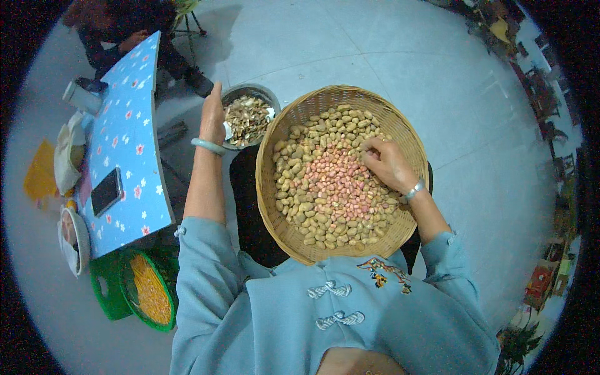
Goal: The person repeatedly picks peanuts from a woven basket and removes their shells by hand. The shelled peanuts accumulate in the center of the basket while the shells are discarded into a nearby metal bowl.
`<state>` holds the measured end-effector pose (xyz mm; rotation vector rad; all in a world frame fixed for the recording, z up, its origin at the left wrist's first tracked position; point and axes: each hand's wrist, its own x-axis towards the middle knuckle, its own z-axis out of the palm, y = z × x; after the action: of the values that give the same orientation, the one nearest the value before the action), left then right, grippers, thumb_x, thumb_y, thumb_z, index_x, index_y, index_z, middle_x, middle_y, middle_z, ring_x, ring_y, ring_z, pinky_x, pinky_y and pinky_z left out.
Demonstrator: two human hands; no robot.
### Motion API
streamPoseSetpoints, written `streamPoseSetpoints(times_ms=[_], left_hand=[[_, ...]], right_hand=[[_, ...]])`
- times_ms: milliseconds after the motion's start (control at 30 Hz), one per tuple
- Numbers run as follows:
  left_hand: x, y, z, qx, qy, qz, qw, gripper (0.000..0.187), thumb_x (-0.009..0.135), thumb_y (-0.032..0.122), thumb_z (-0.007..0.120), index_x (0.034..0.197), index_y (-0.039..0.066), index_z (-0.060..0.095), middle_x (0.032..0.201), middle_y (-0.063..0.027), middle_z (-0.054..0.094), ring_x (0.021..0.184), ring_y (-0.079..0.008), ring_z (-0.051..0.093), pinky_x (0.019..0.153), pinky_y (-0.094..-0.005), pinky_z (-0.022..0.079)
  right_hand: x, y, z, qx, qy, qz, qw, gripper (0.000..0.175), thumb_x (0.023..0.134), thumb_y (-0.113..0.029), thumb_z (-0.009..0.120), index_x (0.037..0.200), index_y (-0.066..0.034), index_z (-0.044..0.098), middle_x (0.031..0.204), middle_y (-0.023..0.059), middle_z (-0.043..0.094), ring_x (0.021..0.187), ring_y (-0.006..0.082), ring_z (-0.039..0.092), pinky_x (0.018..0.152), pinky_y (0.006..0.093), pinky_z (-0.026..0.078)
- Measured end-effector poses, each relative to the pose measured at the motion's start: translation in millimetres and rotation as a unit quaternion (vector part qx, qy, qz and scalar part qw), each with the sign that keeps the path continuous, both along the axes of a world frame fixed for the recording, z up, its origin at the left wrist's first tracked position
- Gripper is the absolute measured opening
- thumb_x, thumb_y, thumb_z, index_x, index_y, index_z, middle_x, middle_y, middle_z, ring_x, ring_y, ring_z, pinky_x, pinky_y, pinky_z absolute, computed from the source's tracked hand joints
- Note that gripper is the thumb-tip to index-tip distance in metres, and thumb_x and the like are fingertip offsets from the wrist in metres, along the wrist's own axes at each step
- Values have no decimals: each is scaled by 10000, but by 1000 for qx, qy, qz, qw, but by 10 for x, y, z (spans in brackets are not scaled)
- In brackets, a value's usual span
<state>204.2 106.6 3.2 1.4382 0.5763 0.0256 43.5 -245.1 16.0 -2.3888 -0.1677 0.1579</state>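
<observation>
A round wicker basket (pixel 344 92) rests on my lap, filled with unshelled peanuts (pixel 300 213) around a middle patch of shelled pink peanut kernels (pixel 335 176). Over the right side of this heap is my right hand (pixel 389 164), thumb and fingers curled together; whether a peanut is between them is hidden. My left hand (pixel 213 116) is stretched out at the left edge of a dark bowl (pixel 257 89) on the floor. It is seen edge-on, so its palm side does not show. Broken peanut shells (pixel 246 119) and some white scraps lie in the bowl.
At left stands a table with a blue floral top (pixel 136 117), bearing a smartphone (pixel 106 192). Below it, a green basket (pixel 172 300) holds yellow kernels (pixel 150 290). A seated person (pixel 131 42) is beyond the table. Plants and various items line the far right.
</observation>
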Motion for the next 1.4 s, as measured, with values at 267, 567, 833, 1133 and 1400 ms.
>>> streamPoseSetpoints(times_ms=[267,567,833,1133,1400], left_hand=[[-923,-733,444,-65,-167,-274,945,193,959,168,576,998,-9,641,903,-70,672,784,-154,627,743,-291,516],[-1647,-1483,422,-276,1,-408,870,258,997,251,537,1007,16,642,806,-48,636,685,-121,604,564,-227,489],[-1717,-1477,271,-300,23,-401,865,224,997,259,564,919,55,610,706,0,574,559,-83,488,501,-223,407],[-1728,-1479,239,-309,19,-372,875,373,1036,359,446,849,65,578,615,-17,480,517,-98,399,451,-239,311],[-1735,-1440,262,-344,53,-410,843,317,1022,337,494,866,78,586,657,6,497,536,-80,400,447,-230,283]], right_hand=[[-208,72,305,502,118,-35,856,254,873,-116,719,1108,-28,676,938,-4,693,756,39,613,621,162,482],[-377,207,290,542,43,-21,839,174,893,-38,658,1057,20,659,958,51,645,822,133,665,740,264,544],[-457,166,325,240,-104,-1,965,167,873,-57,683,1028,6,676,923,59,642,789,138,644,666,265,522],[-449,198,214,133,-226,43,964,206,865,-69,694,1053,13,679,916,120,662,770,212,650,651,301,512],[-474,253,145,110,-247,39,962,209,873,-97,681,1051,12,671,902,139,648,798,252,660,666,327,533]])
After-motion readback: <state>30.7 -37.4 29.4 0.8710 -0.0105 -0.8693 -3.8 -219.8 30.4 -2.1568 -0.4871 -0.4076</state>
